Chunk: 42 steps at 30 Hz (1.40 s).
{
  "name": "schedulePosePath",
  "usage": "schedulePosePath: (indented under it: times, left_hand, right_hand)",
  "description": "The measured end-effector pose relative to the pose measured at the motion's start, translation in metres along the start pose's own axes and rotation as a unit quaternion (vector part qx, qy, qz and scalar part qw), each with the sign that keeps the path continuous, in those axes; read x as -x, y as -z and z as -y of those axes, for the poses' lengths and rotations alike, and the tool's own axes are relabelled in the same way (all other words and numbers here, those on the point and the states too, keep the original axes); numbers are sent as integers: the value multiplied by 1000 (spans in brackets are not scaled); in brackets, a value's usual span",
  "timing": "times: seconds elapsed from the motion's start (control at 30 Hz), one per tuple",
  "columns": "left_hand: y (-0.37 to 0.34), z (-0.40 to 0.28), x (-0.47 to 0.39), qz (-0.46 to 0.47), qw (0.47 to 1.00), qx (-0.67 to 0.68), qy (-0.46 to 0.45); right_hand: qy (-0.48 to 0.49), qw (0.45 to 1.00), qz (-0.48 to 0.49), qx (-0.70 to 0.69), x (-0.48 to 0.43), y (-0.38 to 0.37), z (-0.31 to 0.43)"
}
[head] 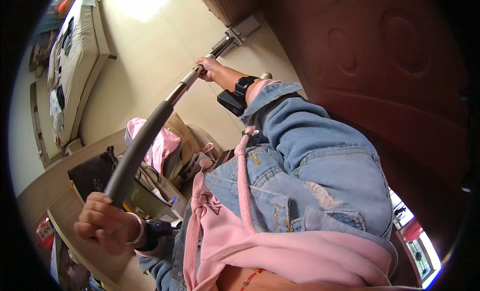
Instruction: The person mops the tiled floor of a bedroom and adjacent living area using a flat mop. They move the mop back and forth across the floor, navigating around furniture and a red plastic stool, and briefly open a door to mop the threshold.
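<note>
A long-handled floor mop [176,94] slants across the view, with a metal pole and a dark grey foam grip [140,148]. My left hand [107,223] is curled around the end of that grip, at lower left. Farther down the pole, my right hand [208,68] has its fingers closed around the metal section. Beyond it the mop head [238,34] rests on the pale tiled floor [150,47], close to the base of a brown wooden piece of furniture [232,6]. The underside of the head is hidden.
A dark red-brown panelled door [375,58] rises close on my right. To the left stands a bed [75,66] with clothes on it. A wooden shelf unit [86,152] holds a pink and grey bag [165,141], a black bag [92,174] and other items.
</note>
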<state>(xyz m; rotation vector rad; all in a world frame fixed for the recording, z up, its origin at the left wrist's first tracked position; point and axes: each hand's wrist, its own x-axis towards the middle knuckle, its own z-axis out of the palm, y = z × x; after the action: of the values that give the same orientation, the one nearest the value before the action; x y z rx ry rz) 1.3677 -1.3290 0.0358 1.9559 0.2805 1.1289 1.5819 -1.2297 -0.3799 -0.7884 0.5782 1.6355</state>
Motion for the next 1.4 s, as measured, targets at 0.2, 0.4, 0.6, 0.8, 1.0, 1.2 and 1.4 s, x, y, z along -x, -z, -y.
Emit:
schedulePosePath:
  times: [0.2,0.4,0.6,0.8,1.0,1.2,1.4]
  left_hand:
    - [-45,6,-23,144,985,-88,-17]
    - [9,-19,-27,75,997,-1,-18]
    - [49,-16,-41,81,982,162,47]
    - [68,-29,-37,47,967,248,28]
    - [99,-69,-68,-80,986,126,-68]
    - [111,-36,-128,-213,972,-8,-103]
    - [148,13,-183,-246,950,-133,-141]
  right_hand:
    - [41,999,22,29,12,36,17]
    - [-5,997,51,-55,68,65,-37]
    - [-14,998,21,-53,117,75,-83]
    - [-66,997,-22,-43,113,44,-87]
    - [-129,987,84,41,100,-42,-96]
    - [-103,892,213,384,59,-119,-26]
    - [519,666,58,533,64,-173,186]
